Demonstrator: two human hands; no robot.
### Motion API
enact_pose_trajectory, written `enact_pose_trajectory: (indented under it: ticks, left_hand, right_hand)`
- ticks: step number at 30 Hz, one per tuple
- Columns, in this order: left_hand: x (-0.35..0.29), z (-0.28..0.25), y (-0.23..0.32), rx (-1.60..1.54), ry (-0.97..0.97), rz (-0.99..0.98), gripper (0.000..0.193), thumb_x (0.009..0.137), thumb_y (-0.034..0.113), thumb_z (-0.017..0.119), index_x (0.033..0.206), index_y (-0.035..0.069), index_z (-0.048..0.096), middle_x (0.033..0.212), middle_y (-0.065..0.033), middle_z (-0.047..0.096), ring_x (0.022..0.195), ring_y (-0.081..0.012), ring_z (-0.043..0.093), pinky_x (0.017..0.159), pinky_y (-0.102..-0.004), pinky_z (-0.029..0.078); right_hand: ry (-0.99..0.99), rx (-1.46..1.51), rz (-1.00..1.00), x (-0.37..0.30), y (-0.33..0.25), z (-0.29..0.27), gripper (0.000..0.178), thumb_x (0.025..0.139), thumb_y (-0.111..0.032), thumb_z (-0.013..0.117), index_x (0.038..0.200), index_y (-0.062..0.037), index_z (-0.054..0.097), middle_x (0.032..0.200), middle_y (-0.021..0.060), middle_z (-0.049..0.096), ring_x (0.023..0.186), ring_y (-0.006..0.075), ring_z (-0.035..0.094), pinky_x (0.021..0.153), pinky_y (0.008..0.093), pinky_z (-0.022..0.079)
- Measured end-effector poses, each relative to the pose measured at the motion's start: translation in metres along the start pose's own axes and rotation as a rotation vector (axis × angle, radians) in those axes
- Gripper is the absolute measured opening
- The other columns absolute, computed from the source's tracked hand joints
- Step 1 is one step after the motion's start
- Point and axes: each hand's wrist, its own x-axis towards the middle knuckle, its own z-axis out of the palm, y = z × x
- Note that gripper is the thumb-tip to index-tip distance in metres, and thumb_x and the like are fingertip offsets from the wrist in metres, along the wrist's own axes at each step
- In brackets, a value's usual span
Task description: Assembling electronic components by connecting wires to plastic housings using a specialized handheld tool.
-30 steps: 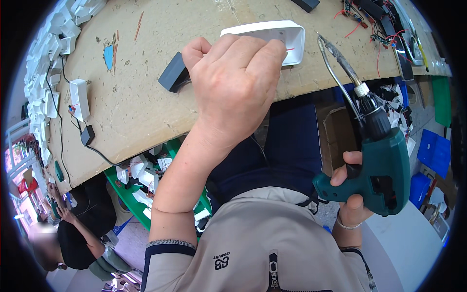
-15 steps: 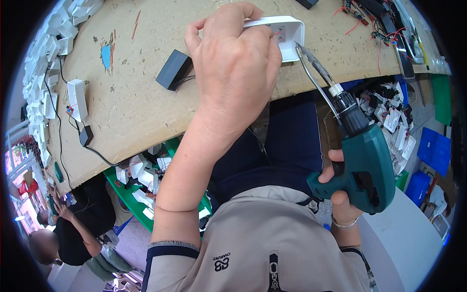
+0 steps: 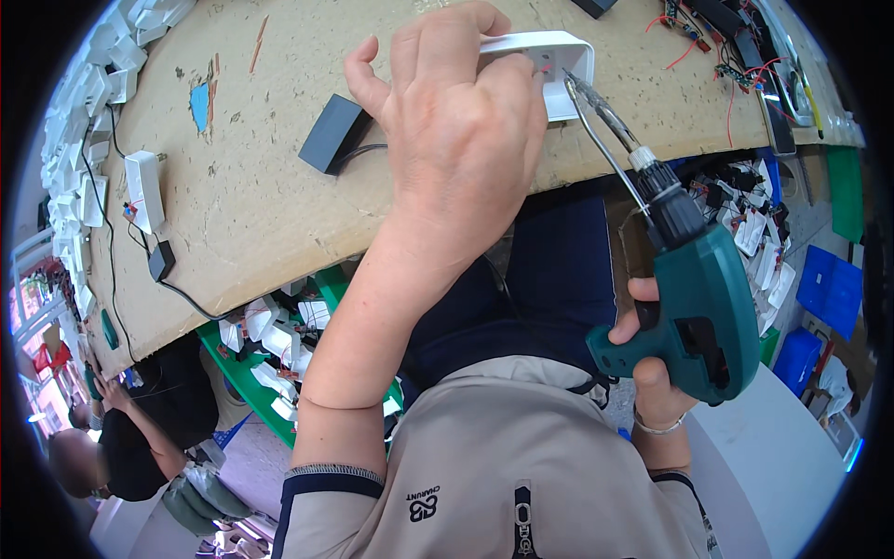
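My left hand point(image 3: 461, 140) is closed around a white plastic housing point(image 3: 579, 61) near the table's front edge. Its fingertips reach into the open shell and are partly hidden. A bit of red wire shows inside by the fingers. My right hand point(image 3: 656, 349) grips the handle of a green soldering gun point(image 3: 712, 298). The gun's dark tip and thin metal feed tube point up and left, ending at the opening of the housing. Just left of my left hand lies a black box point(image 3: 333, 133) with a dark cable running beneath the hand.
White housings point(image 3: 93, 84) are piled along the table's left edge. Another white housing point(image 3: 144, 191) lies nearby, wired to a small black block point(image 3: 162, 261). Circuit boards with red wires point(image 3: 740, 70) lie at the far right. A green bin point(image 3: 247, 377) of parts sits below the table.
My left hand and the white housing have shifted slightly right. The soldering tip has moved a little up and farther into the housing's opening.
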Motion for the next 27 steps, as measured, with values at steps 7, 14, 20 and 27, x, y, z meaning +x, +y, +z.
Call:
enact_pose_trajectory:
  ticks: [7, 14, 20, 27]
  left_hand:
    - [0.008, -0.031, 0.017, 0.114, -0.414, -0.208, 0.007, 0.068, 0.006, 0.062, 0.074, 0.006, 0.058, 0.093, -0.0088, 0.051, 0.086, -0.0238, 0.047, 0.081, -0.0412, 0.03]
    - [0.006, -0.037, 0.023, 0.121, -0.471, -0.039, 0.008, 0.07, 0.006, 0.063, 0.077, 0.006, 0.061, 0.097, -0.0114, 0.05, 0.094, -0.0244, 0.045, 0.08, -0.0356, 0.033]
    - [-0.006, -0.037, 0.015, 0.115, -0.512, 0.077, 0.009, 0.071, 0.006, 0.064, 0.08, 0.007, 0.063, 0.099, -0.0132, 0.05, 0.1, -0.0248, 0.044, 0.079, -0.0316, 0.036]
    - [-0.023, -0.028, 0.003, -0.202, -0.275, -0.001, 0.011, 0.068, 0.01, 0.066, 0.079, 0.009, 0.062, 0.098, -0.0087, 0.051, 0.097, -0.0245, 0.044, 0.081, -0.0318, 0.033]
  right_hand:
    - [-0.003, 0.104, -0.104, 0.005, -0.005, -0.009, 0.073, 0.065, -0.04, 0.071, 0.113, 0.0071, 0.041, 0.1, 0.0176, 0.054, 0.068, 0.015, 0.058, 0.054, 0.0216, 0.048]
    - [0.119, 0.125, -0.357, 0.051, -0.02, 0.031, 0.047, 0.071, 0.009, 0.05, 0.117, 0.0079, 0.038, 0.105, 0.0207, 0.052, 0.077, 0.0204, 0.06, 0.068, 0.0286, 0.052]
    - [0.097, 0.147, -0.403, 0.077, -0.018, 0.048, 0.047, 0.07, 0.011, 0.053, 0.115, 0.0077, 0.039, 0.106, 0.0206, 0.052, 0.082, 0.0223, 0.06, 0.073, 0.0317, 0.051]
    - [0.099, 0.132, -0.359, 0.079, -0.019, 0.049, 0.047, 0.069, 0.011, 0.057, 0.113, 0.0069, 0.041, 0.102, 0.0195, 0.054, 0.077, 0.0179, 0.059, 0.07, 0.0275, 0.051]
